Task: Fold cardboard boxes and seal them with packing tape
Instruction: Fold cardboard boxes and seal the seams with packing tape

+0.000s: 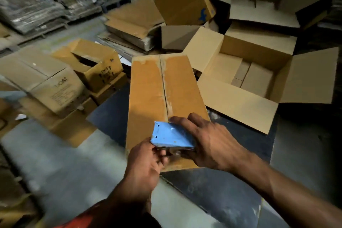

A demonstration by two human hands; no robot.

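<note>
Both hands, left hand [146, 163] & right hand [209, 140], grip tape dispenser [170, 138] at box [148, 94] near edge.

A pale grey concrete floor [61, 164] fills the lower left of the frame. On it lie a dark blue mat [218, 196] at lower centre and printed brown cardboard cartons [55, 87] at left.

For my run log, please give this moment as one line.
stage: taping | right hand: holds blue tape dispenser | left hand: pinches its underside | closed box: seam untaped
</note>
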